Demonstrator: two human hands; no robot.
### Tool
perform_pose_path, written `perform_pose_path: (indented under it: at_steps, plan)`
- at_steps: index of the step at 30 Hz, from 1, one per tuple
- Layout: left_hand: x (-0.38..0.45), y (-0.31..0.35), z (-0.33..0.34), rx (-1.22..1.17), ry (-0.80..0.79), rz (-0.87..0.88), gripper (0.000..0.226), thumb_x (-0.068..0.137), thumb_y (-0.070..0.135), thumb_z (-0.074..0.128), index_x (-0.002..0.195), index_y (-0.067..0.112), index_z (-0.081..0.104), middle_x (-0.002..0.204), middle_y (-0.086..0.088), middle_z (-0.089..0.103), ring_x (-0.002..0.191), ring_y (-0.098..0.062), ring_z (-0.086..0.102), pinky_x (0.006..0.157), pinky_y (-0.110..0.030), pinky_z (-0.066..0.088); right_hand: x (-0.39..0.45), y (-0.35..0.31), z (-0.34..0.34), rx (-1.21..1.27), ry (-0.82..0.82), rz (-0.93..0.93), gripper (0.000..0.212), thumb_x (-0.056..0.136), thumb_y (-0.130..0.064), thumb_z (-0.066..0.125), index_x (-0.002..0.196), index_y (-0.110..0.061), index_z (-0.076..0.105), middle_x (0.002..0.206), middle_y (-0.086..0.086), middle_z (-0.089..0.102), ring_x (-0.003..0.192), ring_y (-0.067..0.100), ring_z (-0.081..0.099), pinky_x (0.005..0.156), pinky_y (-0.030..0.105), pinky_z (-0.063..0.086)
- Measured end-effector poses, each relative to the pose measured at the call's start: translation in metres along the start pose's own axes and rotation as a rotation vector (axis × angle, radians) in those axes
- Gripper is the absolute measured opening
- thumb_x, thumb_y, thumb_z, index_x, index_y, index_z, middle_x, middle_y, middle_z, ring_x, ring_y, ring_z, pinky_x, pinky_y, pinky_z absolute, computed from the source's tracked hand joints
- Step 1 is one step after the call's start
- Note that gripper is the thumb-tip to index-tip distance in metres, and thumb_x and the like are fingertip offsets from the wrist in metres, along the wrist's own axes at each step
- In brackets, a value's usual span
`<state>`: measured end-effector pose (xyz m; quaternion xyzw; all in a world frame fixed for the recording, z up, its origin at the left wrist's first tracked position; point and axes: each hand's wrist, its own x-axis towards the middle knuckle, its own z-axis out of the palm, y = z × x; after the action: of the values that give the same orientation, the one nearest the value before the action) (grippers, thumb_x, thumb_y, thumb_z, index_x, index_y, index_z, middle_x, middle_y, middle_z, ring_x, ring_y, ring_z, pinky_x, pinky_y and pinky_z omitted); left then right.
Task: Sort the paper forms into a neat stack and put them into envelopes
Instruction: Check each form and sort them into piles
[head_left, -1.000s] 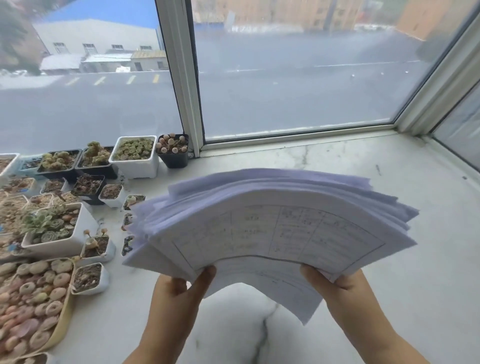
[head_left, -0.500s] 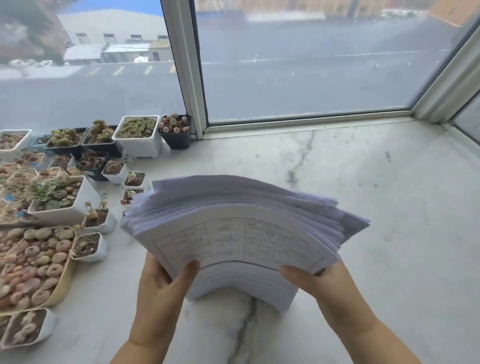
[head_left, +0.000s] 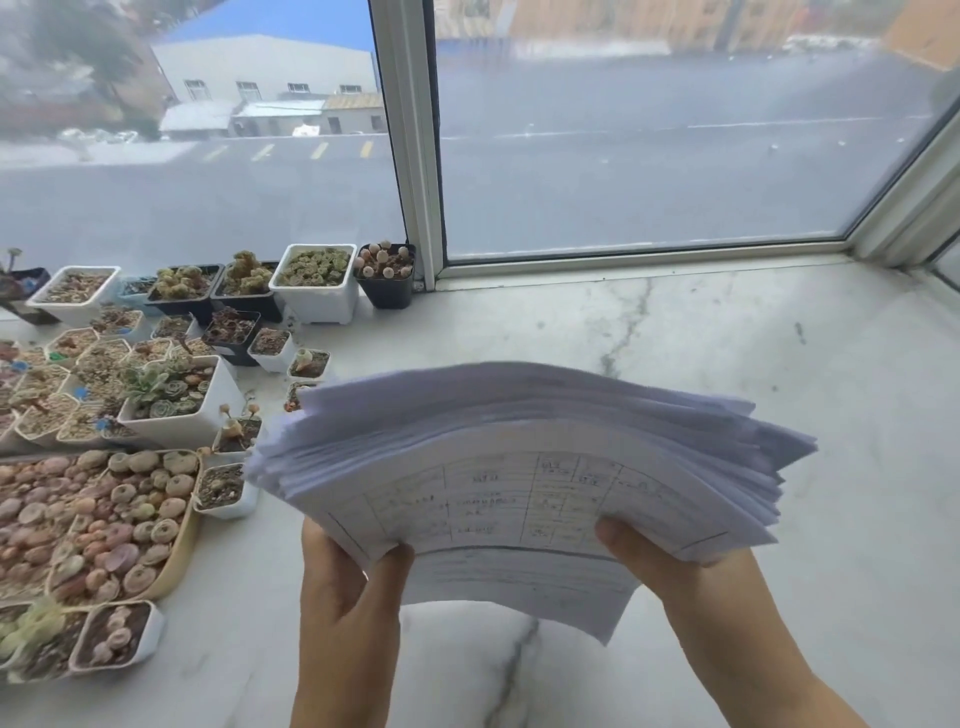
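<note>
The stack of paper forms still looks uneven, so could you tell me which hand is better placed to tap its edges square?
Probably the right hand: the stack of paper forms fans out most on its side, above bare marble sill, while the left hand grips beside the succulent pots.

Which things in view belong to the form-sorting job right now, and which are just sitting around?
Part of the job:
- stack of paper forms, edges still uneven
- left hand and right hand, each gripping the stack's near edge

Just lying about:
- succulent pots on the left
- marble sill
- window frame

No envelopes are in view.
</note>
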<state>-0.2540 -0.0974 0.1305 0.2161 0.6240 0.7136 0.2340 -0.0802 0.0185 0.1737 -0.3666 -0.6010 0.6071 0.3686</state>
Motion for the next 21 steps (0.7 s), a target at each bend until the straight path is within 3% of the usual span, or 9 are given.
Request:
perform_pose_path:
  at_steps: [5,8,11,13,17,19,21]
  plan:
    - [0.004,0.03,-0.004,-0.027,-0.036,0.074,0.079,0.057,0.057,0.079,0.122,0.03,0.045,0.117,0.001,0.061,0.112,-0.012,0.055,0.092,-0.023,0.044,0.001,0.006,-0.007,-0.11,-0.079,0.036,0.035,0.065,-0.016,0.071,0.095,-0.033,0.072,0.094,-0.004,0.073,0.092,0.013,0.068,0.081,0.033,0.051]
    - [0.007,0.055,0.005,0.018,-0.037,0.157,0.089,0.057,0.082,0.064,0.126,0.03,0.042,0.12,0.002,0.056,0.116,-0.015,0.052,0.096,-0.027,0.04,-0.001,0.016,-0.01,-0.107,-0.061,0.041,0.022,0.066,-0.019,0.073,0.087,-0.024,0.069,0.087,-0.001,0.069,0.081,0.013,0.064,0.071,0.025,0.048]
    - [0.011,0.066,0.018,0.004,0.03,0.197,0.08,0.059,0.078,0.067,0.121,0.032,0.046,0.114,0.005,0.056,0.112,-0.013,0.052,0.099,-0.029,0.039,-0.006,0.02,-0.005,-0.113,-0.052,0.015,0.014,0.07,-0.02,0.072,0.084,-0.025,0.071,0.085,-0.004,0.07,0.078,0.008,0.064,0.067,0.014,0.047]
    - [0.014,0.062,0.021,0.054,0.047,0.186,0.078,0.058,0.076,0.068,0.121,0.036,0.046,0.121,0.007,0.054,0.12,-0.011,0.049,0.108,-0.036,0.035,-0.006,0.019,0.001,-0.119,-0.012,-0.008,0.016,0.075,-0.022,0.079,0.09,-0.025,0.073,0.089,-0.007,0.073,0.084,0.005,0.066,0.071,0.011,0.048]
    - [0.026,0.044,-0.003,0.029,0.059,0.094,0.089,0.055,0.074,0.072,0.129,0.038,0.039,0.144,0.01,0.04,0.135,0.002,0.034,0.112,-0.029,0.027,0.02,0.01,0.007,-0.024,0.194,-0.019,0.013,0.081,-0.019,0.069,0.093,-0.019,0.071,0.087,-0.007,0.074,0.082,0.008,0.066,0.075,0.025,0.053]
    - [0.027,0.021,-0.022,0.123,0.068,-0.034,0.091,0.054,0.067,0.073,0.131,0.035,0.038,0.143,0.011,0.04,0.135,0.0,0.035,0.112,-0.029,0.026,0.034,0.009,0.002,0.043,0.319,0.055,0.007,0.087,-0.016,0.069,0.094,-0.017,0.071,0.086,-0.005,0.074,0.082,0.014,0.069,0.077,0.033,0.054]
    - [0.016,-0.009,-0.038,0.241,0.092,-0.311,0.095,0.049,0.064,0.071,0.132,0.028,0.04,0.138,0.006,0.045,0.13,-0.009,0.041,0.107,-0.031,0.031,0.041,0.021,-0.009,0.205,0.411,0.219,0.014,0.09,-0.018,0.067,0.104,-0.016,0.069,0.093,-0.001,0.075,0.084,0.017,0.073,0.076,0.035,0.056]
